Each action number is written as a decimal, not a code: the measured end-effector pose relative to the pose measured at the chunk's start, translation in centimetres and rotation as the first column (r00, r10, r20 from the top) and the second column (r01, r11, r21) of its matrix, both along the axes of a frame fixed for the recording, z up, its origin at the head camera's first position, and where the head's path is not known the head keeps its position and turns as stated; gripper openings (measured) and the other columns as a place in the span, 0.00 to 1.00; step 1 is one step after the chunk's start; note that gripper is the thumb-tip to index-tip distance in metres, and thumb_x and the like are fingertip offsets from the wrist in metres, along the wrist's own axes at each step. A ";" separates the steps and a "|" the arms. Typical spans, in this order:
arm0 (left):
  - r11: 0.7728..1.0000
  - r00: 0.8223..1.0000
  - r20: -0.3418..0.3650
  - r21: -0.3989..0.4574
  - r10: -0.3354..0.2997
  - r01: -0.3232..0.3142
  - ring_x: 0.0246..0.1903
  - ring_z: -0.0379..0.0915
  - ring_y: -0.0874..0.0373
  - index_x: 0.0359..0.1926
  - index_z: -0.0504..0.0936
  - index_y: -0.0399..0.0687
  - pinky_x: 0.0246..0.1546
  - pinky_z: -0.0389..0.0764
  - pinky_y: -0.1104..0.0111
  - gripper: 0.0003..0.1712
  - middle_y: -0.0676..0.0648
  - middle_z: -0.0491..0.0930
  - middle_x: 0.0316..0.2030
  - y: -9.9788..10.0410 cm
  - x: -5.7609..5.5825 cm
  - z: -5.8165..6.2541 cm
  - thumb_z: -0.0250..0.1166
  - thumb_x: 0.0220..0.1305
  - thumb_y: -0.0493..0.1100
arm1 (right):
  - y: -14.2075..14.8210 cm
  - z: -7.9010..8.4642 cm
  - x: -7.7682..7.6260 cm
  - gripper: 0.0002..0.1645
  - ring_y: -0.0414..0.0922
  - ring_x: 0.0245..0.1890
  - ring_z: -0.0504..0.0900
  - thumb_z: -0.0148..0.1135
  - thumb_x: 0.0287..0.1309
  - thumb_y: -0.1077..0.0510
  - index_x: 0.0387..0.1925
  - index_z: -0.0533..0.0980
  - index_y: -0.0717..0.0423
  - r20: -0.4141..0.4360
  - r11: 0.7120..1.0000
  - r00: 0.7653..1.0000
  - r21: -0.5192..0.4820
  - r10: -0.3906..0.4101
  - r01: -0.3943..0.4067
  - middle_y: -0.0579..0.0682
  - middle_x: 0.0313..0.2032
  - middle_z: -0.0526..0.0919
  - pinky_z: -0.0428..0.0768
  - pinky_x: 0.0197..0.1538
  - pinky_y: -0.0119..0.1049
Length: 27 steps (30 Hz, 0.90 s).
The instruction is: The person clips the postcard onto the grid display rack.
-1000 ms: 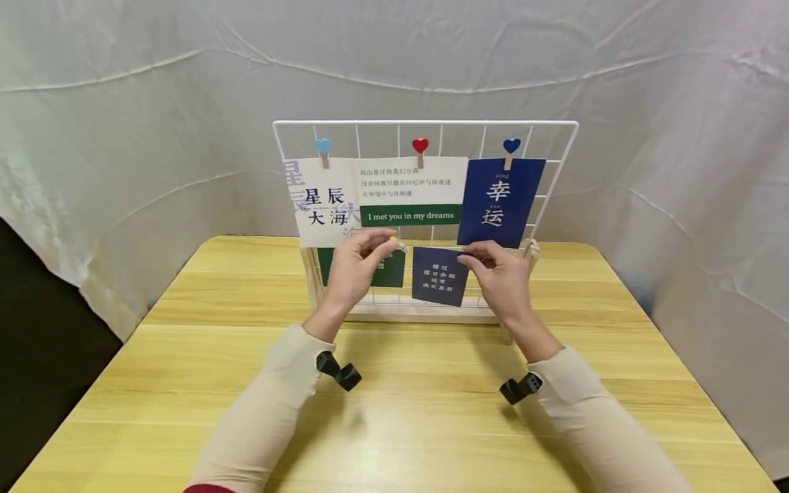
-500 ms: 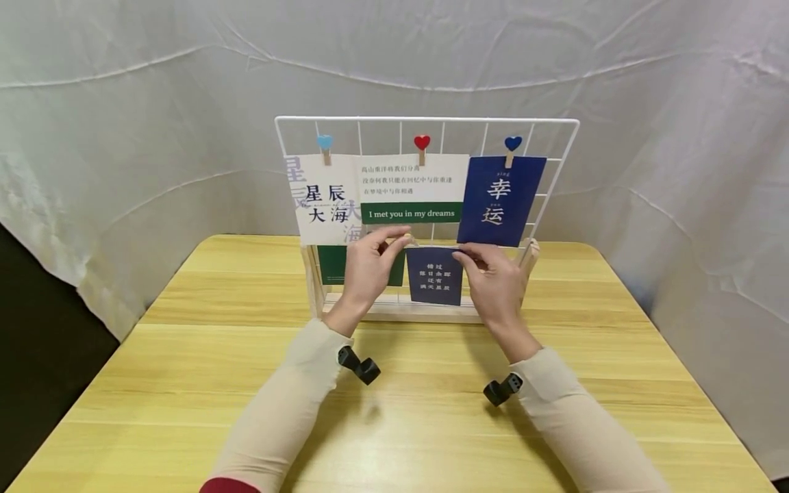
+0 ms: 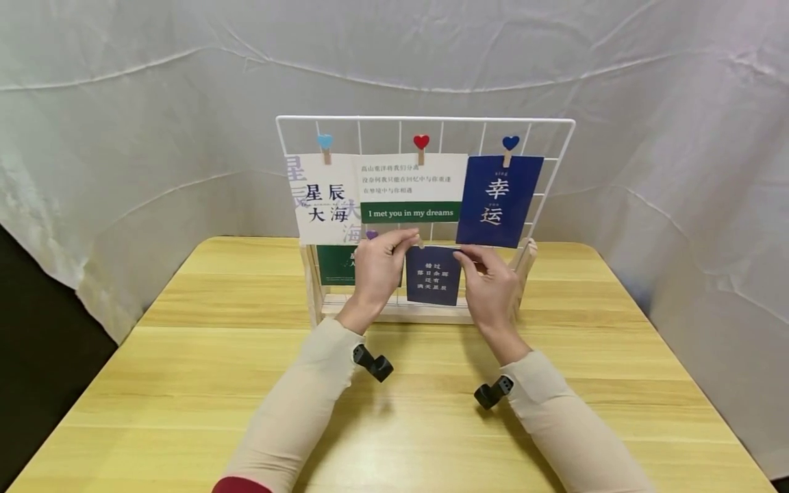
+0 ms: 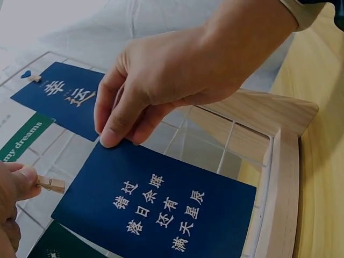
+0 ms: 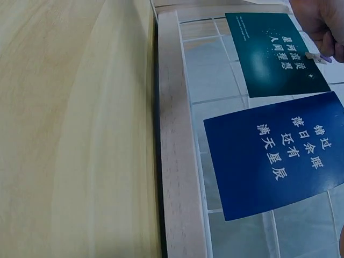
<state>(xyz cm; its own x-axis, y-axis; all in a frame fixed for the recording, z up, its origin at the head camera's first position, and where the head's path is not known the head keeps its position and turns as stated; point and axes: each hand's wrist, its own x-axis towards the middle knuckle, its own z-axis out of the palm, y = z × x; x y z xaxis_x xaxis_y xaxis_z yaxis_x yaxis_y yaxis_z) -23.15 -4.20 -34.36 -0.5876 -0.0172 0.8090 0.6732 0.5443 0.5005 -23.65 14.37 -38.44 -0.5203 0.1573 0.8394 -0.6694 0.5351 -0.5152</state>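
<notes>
My left hand [image 3: 381,263] pinches a small wooden clothespin [image 4: 52,184], its jaws pointing at the top edge of a dark blue card [image 3: 433,275] with white lettering. That card hangs low in front of the white wire grid [image 3: 425,120], right of a green card [image 5: 277,54]. Thumb and forefinger of my right hand [image 3: 490,291] pinch the card's upper right corner. The left hand partly covers the green card in the head view. A purple heart clip [image 3: 372,235] sits at the green card's top edge.
Along the grid's upper row, heart clips hold a white card [image 3: 320,181], a white-and-green card [image 3: 409,212] and a bright blue card [image 3: 501,202]. A wooden base [image 3: 425,314] supports the grid on the wood-grain table [image 3: 431,424]. Pale cloth [image 3: 394,55] hangs behind.
My left hand has moved right with the clothespin, toward the dark blue card, uncovering the purple heart clip. My right hand has shifted slightly left with the card, which now hangs straighter.
</notes>
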 end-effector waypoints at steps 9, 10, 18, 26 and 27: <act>0.994 0.997 -0.039 -0.088 0.063 -0.066 0.35 0.85 0.57 0.40 0.89 0.45 0.36 0.83 0.69 0.07 0.49 0.87 0.37 0.9 -0.2 0.1 0.67 0.62 0.40 | 0.0 -0.2 0.0 0.09 0.40 0.33 0.84 0.70 0.59 0.57 0.37 0.86 0.58 -0.020 0.999 1.000 -0.035 0.000 -0.001 0.49 0.35 0.87 0.79 0.39 0.24; 0.994 0.997 -0.037 -0.092 0.062 -0.065 0.35 0.85 0.57 0.40 0.89 0.45 0.36 0.83 0.69 0.07 0.49 0.87 0.37 0.9 -0.2 0.1 0.67 0.62 0.41 | 0.0 -0.2 -0.1 0.08 0.40 0.33 0.84 0.70 0.58 0.57 0.37 0.86 0.58 -0.019 0.999 1.000 -0.042 -0.001 0.000 0.49 0.35 0.87 0.79 0.38 0.24; 0.992 0.999 -0.015 -0.115 0.053 -0.054 0.34 0.85 0.56 0.38 0.89 0.44 0.32 0.83 0.70 0.07 0.48 0.87 0.37 1.0 -0.5 0.1 0.67 0.63 0.40 | -0.5 -0.4 -0.2 0.07 0.41 0.30 0.83 0.71 0.58 0.57 0.36 0.86 0.56 0.025 0.992 1.000 -0.124 0.002 0.001 0.48 0.34 0.87 0.78 0.35 0.23; 0.977 0.996 -0.053 -0.195 0.079 -0.087 0.33 0.85 0.57 0.38 0.89 0.46 0.35 0.83 0.67 0.06 0.49 0.87 0.37 0.9 -0.5 0.4 0.66 0.63 0.40 | -1.1 0.1 0.3 0.07 0.42 0.28 0.83 0.71 0.57 0.58 0.35 0.86 0.58 0.037 0.984 0.999 -0.174 -0.014 0.021 0.49 0.33 0.87 0.78 0.33 0.23; 0.974 0.995 -0.057 -0.207 0.086 -0.096 0.33 0.85 0.57 0.38 0.89 0.46 0.34 0.83 0.67 0.06 0.50 0.87 0.37 0.9 -0.5 0.4 0.66 0.63 0.40 | -0.9 -0.2 -0.1 0.07 0.41 0.29 0.83 0.71 0.57 0.57 0.35 0.87 0.56 0.034 0.984 0.999 -0.180 -0.011 0.017 0.47 0.33 0.87 0.78 0.33 0.23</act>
